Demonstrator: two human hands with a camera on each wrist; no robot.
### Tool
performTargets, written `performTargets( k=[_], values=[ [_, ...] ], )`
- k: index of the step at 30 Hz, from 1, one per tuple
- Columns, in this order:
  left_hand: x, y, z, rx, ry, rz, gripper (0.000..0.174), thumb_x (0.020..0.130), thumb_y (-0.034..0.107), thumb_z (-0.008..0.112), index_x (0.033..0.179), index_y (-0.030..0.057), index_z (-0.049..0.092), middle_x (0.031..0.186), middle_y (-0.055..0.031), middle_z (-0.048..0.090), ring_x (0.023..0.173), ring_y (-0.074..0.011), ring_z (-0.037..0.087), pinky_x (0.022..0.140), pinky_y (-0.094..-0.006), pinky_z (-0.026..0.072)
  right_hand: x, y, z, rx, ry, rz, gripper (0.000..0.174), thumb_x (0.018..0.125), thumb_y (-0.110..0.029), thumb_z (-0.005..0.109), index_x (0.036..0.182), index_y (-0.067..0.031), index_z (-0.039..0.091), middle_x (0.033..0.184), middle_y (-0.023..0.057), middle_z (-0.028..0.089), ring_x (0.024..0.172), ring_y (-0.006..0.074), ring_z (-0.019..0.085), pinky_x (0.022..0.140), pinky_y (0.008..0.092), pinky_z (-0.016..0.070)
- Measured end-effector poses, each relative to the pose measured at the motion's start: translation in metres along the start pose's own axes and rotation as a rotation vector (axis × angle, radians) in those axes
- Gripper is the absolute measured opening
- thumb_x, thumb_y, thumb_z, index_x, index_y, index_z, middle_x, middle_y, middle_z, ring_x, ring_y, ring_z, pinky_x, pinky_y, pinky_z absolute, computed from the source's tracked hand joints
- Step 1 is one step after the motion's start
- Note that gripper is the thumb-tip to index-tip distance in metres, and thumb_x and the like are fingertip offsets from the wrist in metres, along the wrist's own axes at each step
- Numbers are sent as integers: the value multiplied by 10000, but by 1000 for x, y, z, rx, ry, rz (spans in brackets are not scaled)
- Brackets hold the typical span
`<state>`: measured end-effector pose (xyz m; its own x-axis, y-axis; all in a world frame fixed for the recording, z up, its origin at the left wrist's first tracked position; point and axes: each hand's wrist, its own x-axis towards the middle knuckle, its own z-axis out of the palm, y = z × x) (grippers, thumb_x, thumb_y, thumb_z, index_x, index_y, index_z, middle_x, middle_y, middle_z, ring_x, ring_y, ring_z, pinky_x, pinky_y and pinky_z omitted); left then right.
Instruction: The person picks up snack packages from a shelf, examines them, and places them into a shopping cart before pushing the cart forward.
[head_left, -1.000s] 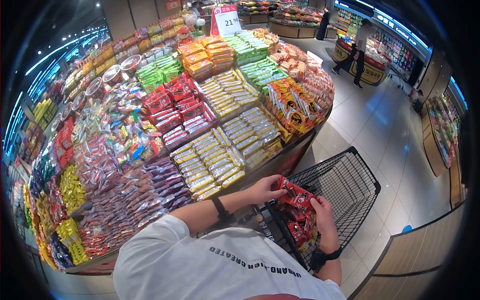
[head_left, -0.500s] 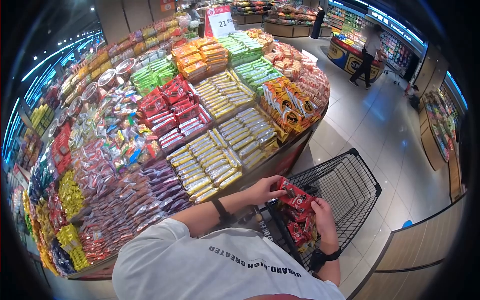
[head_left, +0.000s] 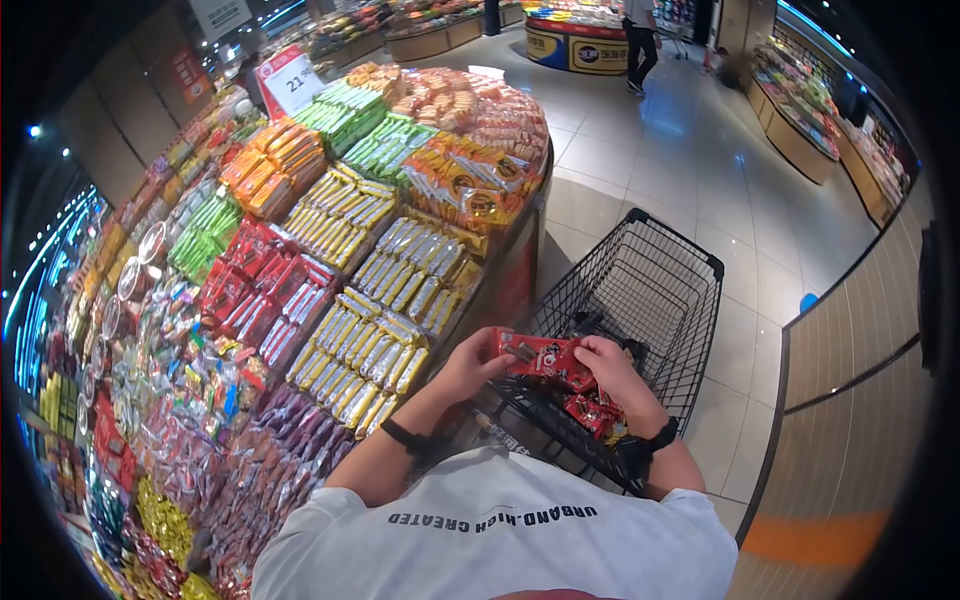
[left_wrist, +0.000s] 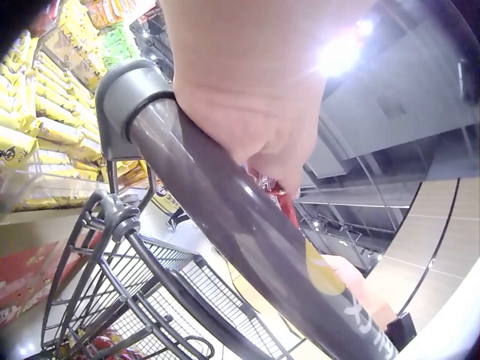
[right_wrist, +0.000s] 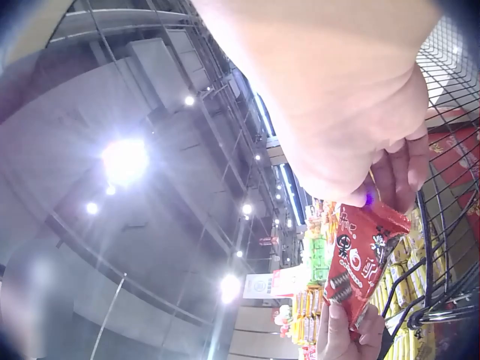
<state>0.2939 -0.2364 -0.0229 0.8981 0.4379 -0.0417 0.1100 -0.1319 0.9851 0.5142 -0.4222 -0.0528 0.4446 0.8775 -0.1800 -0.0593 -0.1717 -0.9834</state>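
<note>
Both hands hold a small red snack packet [head_left: 548, 358] stretched between them, above the rear end of the cart. My left hand [head_left: 474, 366] pinches its left end, while my right hand [head_left: 613, 370] grips the right end between thumb and fingers. In the right wrist view the packet's front [right_wrist: 361, 251] shows white lettering and a picture of dark, stacked pieces. From the left wrist, the hand [left_wrist: 247, 124] appears just past the dark cart handle [left_wrist: 225, 202], with only a sliver of red packet showing. More red packets [head_left: 590, 412] lie in the cart below.
The black wire shopping cart [head_left: 650, 300] stands in front. To the left is a large display stand of wrapped snacks [head_left: 345, 350], with a price sign [head_left: 288, 80] at its back. A person [head_left: 640, 45] is on the tiled aisle ahead; a wood-panelled counter [head_left: 850, 400] borders the right.
The head view has swung right, so the display and the walking person now appear farther left. Both hands keep the red packet between them, and it lies more level across the view.
</note>
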Motion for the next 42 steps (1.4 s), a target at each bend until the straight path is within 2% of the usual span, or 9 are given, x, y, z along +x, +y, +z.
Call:
performTargets(
  k=[3,6,8,9,11,17,30,35,42],
  values=[
    [-1,3,0,4,-3,10,444,963,137,694,1350,12,516,1193,-55,656,1116,-133,629,986,-312,515,-2,-5,2,18,10,29,167,1002,-148,583,986,4,649,798,-20,609,677,52,535,620,229,448],
    [-2,2,2,22,21,60,419,962,141,698,1327,7,540,1136,-37,668,1038,-118,637,925,-298,530,-3,-3,1,26,17,49,169,1003,-156,586,990,1,649,810,-18,612,679,50,535,619,228,445],
    [-6,9,3,43,46,3,343,972,160,690,1261,2,595,1051,-19,678,936,-99,625,842,-280,528,-3,-5,2,46,18,46,156,1006,-144,579,996,-4,647,824,-19,620,690,46,539,625,221,455],
    [-6,12,4,43,39,4,343,972,160,690,1261,2,595,1051,-19,678,936,-99,625,842,-280,528,-3,-7,2,63,9,40,144,1009,-133,572,1002,-9,646,838,-20,628,700,41,543,631,214,464],
    [-8,15,5,58,69,10,273,994,193,666,1181,-5,643,942,6,669,832,-76,588,753,-257,500,-4,-7,2,80,17,54,147,1011,-138,570,1002,-12,647,842,-19,630,702,42,546,634,212,463],
    [-6,-1,-1,140,67,15,246,1024,217,624,1114,-7,671,850,32,635,762,-44,549,674,-236,469,-3,-6,2,33,30,49,158,1014,-153,568,1010,-19,652,857,-15,642,712,46,556,650,210,464],
    [-5,-7,1,265,121,9,231,1016,203,636,1064,-17,688,826,16,647,747,-46,574,671,-233,496,-6,-12,1,-4,49,77,161,1012,-155,577,1017,-10,647,861,-11,641,725,59,568,662,219,473],
    [-5,-6,5,235,209,-5,224,991,207,675,956,-14,684,742,16,627,670,-45,532,583,-239,438,-1,4,-2,109,37,43,175,1012,-176,578,1013,-14,644,828,-15,620,690,59,555,617,234,449],
    [-4,-3,5,286,222,0,250,979,220,690,860,4,649,694,23,591,651,-50,493,572,-253,407,1,9,-3,78,36,13,173,1013,-178,577,997,-18,639,807,-29,595,678,51,529,607,229,434]
  ],
)
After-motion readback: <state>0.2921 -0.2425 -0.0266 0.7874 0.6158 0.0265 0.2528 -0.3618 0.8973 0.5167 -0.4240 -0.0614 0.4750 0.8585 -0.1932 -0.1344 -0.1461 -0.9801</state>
